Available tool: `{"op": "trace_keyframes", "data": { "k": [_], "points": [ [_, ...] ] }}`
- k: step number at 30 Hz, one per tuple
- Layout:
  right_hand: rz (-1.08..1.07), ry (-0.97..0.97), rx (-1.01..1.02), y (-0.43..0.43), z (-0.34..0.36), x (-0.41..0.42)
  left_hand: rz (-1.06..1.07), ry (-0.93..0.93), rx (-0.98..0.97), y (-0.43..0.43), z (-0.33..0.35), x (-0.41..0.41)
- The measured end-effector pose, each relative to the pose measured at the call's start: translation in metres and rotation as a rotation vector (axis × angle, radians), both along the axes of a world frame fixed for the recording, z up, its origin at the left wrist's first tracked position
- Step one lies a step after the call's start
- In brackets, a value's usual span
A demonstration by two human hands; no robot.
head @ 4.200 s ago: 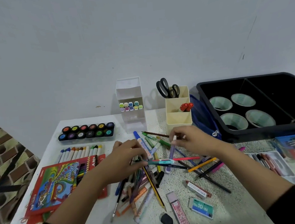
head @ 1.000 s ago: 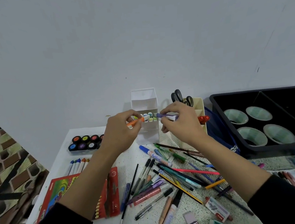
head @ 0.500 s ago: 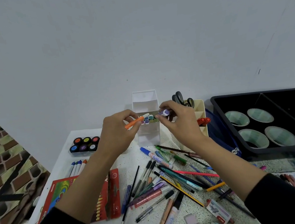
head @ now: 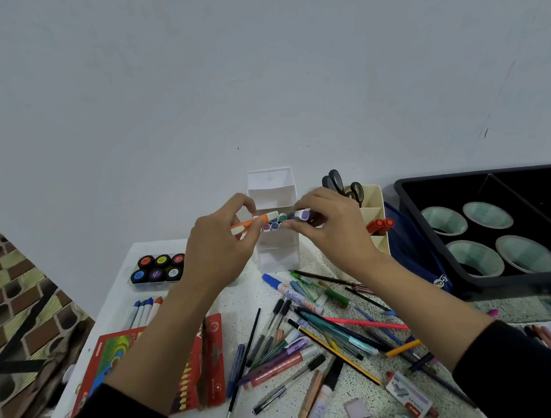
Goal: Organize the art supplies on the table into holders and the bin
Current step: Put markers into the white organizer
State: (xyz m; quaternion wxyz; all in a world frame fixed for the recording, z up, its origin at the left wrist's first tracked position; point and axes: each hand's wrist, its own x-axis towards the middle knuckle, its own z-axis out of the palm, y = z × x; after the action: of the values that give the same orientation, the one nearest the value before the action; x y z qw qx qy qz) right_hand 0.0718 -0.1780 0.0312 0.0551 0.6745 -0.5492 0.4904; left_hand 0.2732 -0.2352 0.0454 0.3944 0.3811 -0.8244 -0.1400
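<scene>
The left hand [head: 217,246] is closed in a pinch on an orange marker [head: 252,223], held between thumb and fingertips. The marker lies almost level, its white end pointing right toward the white holder [head: 278,258]. The right hand [head: 329,234] is closed in a pinch on a purple marker [head: 302,214], whose capped end is held at the holder's open front, just beside the orange marker's tip. Whether either marker touches the holder cannot be told.

The white holder stands at the far middle of the table [head: 251,296], against the wall. A row of marker caps [head: 274,226] is seen inside its opening. To its right a cream holder [head: 374,209] is placed, with scissors [head: 341,182] upright in it and red markers [head: 381,225] projecting from its lower slot. The black bin [head: 503,278] is located at the far right and contains four cups [head: 443,220]. A loose pile of pens [head: 309,325] is spread across the near middle of the table. A tray of paint pots [head: 158,267] is located at the far left, and a red box [head: 213,362] lies near left.
</scene>
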Motion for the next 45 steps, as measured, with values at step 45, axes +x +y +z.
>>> {"op": "trace_keyframes", "data": {
  "k": [45],
  "points": [
    [-0.19, 0.369, 0.077, -0.016, -0.017, -0.012, -0.092, 0.106, 0.255, 0.015, 0.021, 0.005]
  ]
}}
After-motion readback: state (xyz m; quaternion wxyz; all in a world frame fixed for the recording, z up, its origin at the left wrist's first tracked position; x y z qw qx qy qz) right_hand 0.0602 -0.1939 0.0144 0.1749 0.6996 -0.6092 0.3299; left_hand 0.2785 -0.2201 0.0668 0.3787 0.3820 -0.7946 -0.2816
